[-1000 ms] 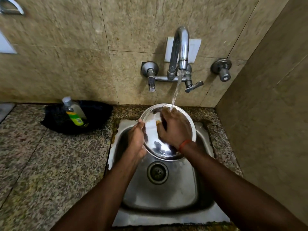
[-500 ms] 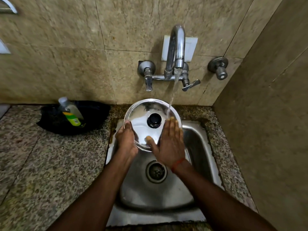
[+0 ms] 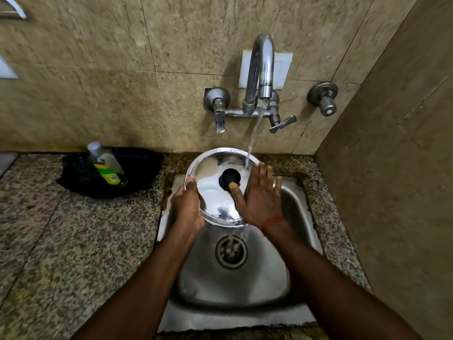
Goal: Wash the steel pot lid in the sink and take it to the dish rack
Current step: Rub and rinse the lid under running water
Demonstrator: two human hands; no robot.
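The steel pot lid [image 3: 210, 173] with its black knob [image 3: 230, 177] is held tilted over the back of the steel sink [image 3: 264, 273], top side facing me. My left hand [image 3: 187, 204] grips its lower left rim. My right hand [image 3: 261, 195] lies flat with straight fingers on the lid's right side, thumb touching the knob. Water from the tap [image 3: 262, 69] runs onto the lid near my right fingertips and drips off the lower rim toward the drain [image 3: 231, 251].
A black bowl [image 3: 137, 168] with a clear soap bottle [image 3: 105, 163] leaning in it sits on the granite counter [image 3: 61, 241] left of the sink. Tiled walls close in at the back and right. No dish rack is in view.
A second ago the lid's underside faced me with my right hand rubbing inside it. It has been turned knob side up, and my right hand now rubs the top on the right.
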